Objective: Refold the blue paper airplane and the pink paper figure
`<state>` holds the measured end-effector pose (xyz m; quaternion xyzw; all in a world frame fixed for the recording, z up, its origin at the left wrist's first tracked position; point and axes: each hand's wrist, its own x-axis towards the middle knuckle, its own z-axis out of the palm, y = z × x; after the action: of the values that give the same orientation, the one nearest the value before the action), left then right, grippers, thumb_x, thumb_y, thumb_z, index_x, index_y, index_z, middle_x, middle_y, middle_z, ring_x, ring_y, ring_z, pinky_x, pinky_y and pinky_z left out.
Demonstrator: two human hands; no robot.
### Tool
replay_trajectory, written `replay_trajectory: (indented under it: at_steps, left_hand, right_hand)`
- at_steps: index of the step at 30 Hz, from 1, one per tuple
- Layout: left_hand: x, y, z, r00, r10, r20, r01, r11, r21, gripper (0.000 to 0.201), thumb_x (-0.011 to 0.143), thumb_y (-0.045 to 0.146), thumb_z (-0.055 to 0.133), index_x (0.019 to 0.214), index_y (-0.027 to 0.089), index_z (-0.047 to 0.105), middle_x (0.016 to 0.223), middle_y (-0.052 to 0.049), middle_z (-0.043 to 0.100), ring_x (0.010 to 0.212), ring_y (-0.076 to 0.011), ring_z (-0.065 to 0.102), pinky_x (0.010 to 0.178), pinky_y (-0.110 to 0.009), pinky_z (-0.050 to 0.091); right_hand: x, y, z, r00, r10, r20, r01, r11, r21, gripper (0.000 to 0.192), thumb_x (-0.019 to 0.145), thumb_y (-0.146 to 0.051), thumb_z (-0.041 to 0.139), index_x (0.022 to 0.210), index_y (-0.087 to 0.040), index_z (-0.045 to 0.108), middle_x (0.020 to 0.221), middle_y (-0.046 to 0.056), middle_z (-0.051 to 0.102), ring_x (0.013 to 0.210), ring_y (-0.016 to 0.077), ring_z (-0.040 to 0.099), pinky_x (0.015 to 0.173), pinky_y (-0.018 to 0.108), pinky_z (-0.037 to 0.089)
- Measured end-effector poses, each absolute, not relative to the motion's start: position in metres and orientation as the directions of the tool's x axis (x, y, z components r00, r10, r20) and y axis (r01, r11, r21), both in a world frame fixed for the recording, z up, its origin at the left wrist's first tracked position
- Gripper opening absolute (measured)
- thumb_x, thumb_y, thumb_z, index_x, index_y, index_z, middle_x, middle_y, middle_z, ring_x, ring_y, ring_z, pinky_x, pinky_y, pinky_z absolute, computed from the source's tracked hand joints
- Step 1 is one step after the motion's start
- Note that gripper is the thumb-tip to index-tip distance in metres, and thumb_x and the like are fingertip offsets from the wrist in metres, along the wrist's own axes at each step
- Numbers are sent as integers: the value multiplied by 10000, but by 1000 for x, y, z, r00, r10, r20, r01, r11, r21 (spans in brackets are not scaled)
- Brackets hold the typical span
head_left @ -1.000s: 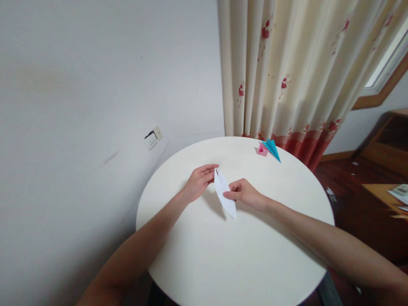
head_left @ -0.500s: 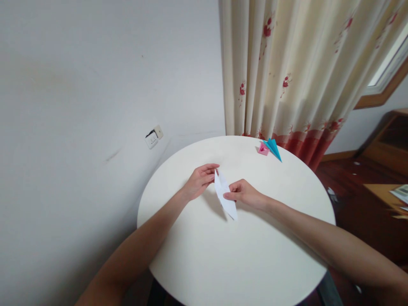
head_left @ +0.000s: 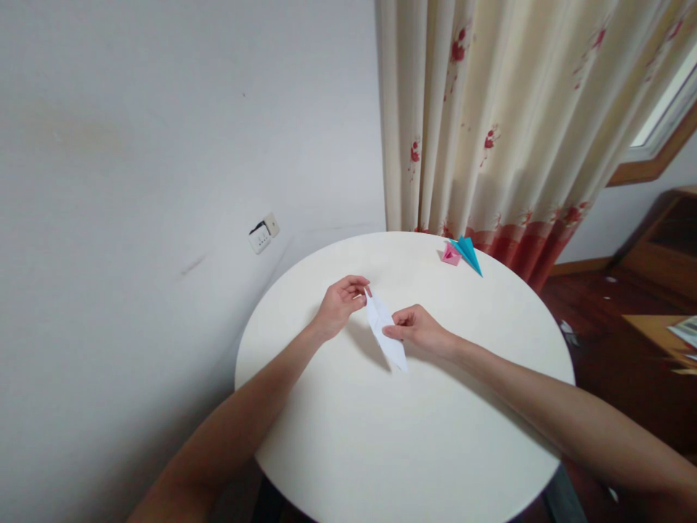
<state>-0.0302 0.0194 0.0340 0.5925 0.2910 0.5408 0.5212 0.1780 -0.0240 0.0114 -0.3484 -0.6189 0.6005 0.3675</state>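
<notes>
Your right fingertips hide part of the white folded paper (head_left: 385, 330); its folds are too small to read, and the table (head_left: 381, 450) is cut off at the near edge. Count: one white paper, one pink paper piece (head_left: 449, 254) touching one blue paper piece (head_left: 469, 254) at the far right. Left hand (head_left: 338, 305) pinches the paper's far tip, fingers curled. Right hand (head_left: 418, 330) pinches its middle. Paper sits mid-table, slanting far-left to near-right.
</notes>
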Motion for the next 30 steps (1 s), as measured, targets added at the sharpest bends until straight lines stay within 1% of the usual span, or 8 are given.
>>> replay_trajectory:
  at_steps: [3,7,13,16,20,23,27,30]
  left_hand:
    - [-32,22,33,276,886,373,-189,-331,925,321,631,258,867,892,150,716,843,-47,681,773,-137,598,726,-248,473]
    - [-35,24,36,313,872,377,-134,-352,926,263,641,243,858,838,144,714,812,-44,676,760,-139,603,726,-259,474]
    - [-36,24,37,292,886,361,-100,-348,932,299,628,243,862,852,147,689,813,-35,666,756,-138,611,737,-264,486]
    - [-35,23,38,296,876,380,-90,-371,924,292,639,258,856,844,153,677,816,-27,648,760,-134,602,730,-256,485]
    - [-35,21,42,379,811,446,-49,-464,885,171,721,279,802,781,158,696,807,-36,626,776,-142,584,734,-257,471]
    - [-37,22,44,410,764,498,15,-552,834,108,753,269,778,775,178,724,832,-56,646,819,-173,601,769,-289,476]
    - [-38,22,45,375,743,554,109,-629,770,68,762,264,780,756,200,756,863,-74,685,855,-199,635,823,-325,478]
    - [-35,19,45,334,754,565,133,-632,764,81,797,288,760,793,210,783,903,-86,714,880,-211,656,821,-330,489]
  right_hand:
    - [177,-24,10,-472,880,46,-19,42,-999,457,629,-564,804,596,-149,617,572,-13,552,559,111,461,552,251,316]
    - [176,-23,6,-451,891,49,-21,44,-999,426,632,-537,806,594,-153,625,575,-7,573,557,122,486,554,256,338]
    - [176,-23,5,-437,898,50,-7,52,-999,412,637,-531,800,593,-156,636,574,-5,580,556,126,492,546,255,348]
    - [176,-23,4,-428,902,46,-3,49,-999,408,640,-531,797,604,-156,643,580,-5,577,558,126,488,542,255,341]
    - [176,-23,2,-436,899,48,-3,52,-999,405,647,-531,793,624,-153,649,586,-8,569,564,123,475,552,258,336]
    - [176,-22,1,-437,898,59,-5,64,-998,417,648,-539,788,616,-150,642,576,-14,548,558,115,451,546,254,318]
    - [175,-20,-1,-413,907,82,11,95,-995,441,645,-561,774,586,-152,619,557,-27,502,555,104,407,532,246,289]
    - [175,-18,-2,-376,921,107,37,130,-991,444,660,-564,748,565,-160,590,551,-32,473,555,104,393,533,251,283]
